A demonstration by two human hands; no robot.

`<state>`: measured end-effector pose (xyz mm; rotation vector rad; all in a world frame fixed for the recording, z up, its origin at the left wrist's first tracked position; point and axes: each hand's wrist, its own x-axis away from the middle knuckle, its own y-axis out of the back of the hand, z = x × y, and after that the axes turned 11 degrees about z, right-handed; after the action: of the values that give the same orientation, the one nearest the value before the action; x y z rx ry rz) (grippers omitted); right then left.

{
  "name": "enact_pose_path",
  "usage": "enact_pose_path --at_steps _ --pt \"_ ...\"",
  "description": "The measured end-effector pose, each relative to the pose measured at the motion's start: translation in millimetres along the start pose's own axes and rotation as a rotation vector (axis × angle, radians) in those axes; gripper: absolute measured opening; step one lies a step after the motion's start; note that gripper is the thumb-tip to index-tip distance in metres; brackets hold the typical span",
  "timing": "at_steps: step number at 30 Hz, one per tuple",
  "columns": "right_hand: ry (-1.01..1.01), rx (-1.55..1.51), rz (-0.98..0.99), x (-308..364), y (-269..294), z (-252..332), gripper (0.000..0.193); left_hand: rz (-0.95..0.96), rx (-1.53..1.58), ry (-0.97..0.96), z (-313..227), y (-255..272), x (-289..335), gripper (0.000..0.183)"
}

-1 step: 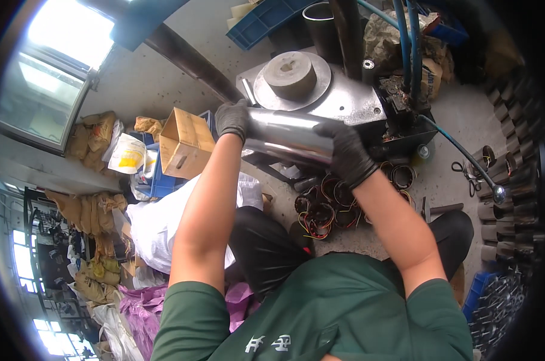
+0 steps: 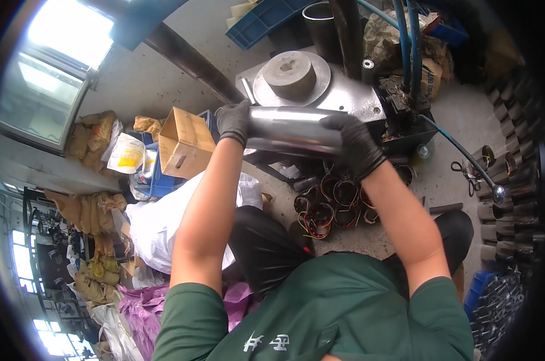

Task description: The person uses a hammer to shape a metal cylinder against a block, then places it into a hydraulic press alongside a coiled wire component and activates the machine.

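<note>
A shiny metal cylinder (image 2: 293, 127) lies sideways between my two gloved hands, in front of a metal press plate (image 2: 359, 101). My left hand (image 2: 232, 120), in a dark glove, is closed on its left end. Around the right end is my right hand (image 2: 358, 143), also in a dark glove, its thumb on top and its other fingers mostly hidden. Behind the cylinder, a thick round grey block (image 2: 289, 73) sits on a disc on the plate. Several wound stator coils (image 2: 318, 216) with coloured wires lie on the floor below my hands.
An open cardboard box (image 2: 187, 141) and a white sack (image 2: 158, 225) stand at the left. A lever with a ball end (image 2: 498, 193) juts out at the right, near scissors (image 2: 463, 174). Rows of dark metal sleeves (image 2: 496, 234) line the right side. Posts rise behind the plate.
My right hand has moved slightly right and now covers a different part of the cylinder's right end. The cylinder has tilted a little closer to level. My left hand has barely moved.
</note>
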<state>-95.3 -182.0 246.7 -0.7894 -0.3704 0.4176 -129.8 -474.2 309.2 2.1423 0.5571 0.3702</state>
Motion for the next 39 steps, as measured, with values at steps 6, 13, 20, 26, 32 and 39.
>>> enact_pose_path --at_steps 6,13,20,26,32,39 --pt "-0.004 1.469 -0.275 -51.7 31.7 132.5 0.063 0.527 1.589 0.261 -36.0 -47.5 94.9 0.063" --pt "-0.114 1.849 -0.675 -103.4 44.8 190.6 0.039 1.02 1.563 -0.354 -51.7 -111.8 125.1 0.071" --pt "0.095 2.056 -0.804 -140.2 22.2 147.3 0.058 0.595 1.511 -0.114 -56.2 -121.8 175.3 0.064" --pt "0.011 2.353 -0.727 -154.8 48.5 159.7 0.05 0.647 1.764 0.178 -51.1 -118.2 145.2 0.059" --pt "-0.034 2.46 -0.756 -139.9 28.7 151.7 0.039 0.788 1.673 0.25 -39.4 -95.8 142.1 0.055" --pt "0.14 2.282 -0.754 -161.6 33.6 144.7 0.054 0.753 1.59 0.366 -28.3 -71.3 148.2 0.038"
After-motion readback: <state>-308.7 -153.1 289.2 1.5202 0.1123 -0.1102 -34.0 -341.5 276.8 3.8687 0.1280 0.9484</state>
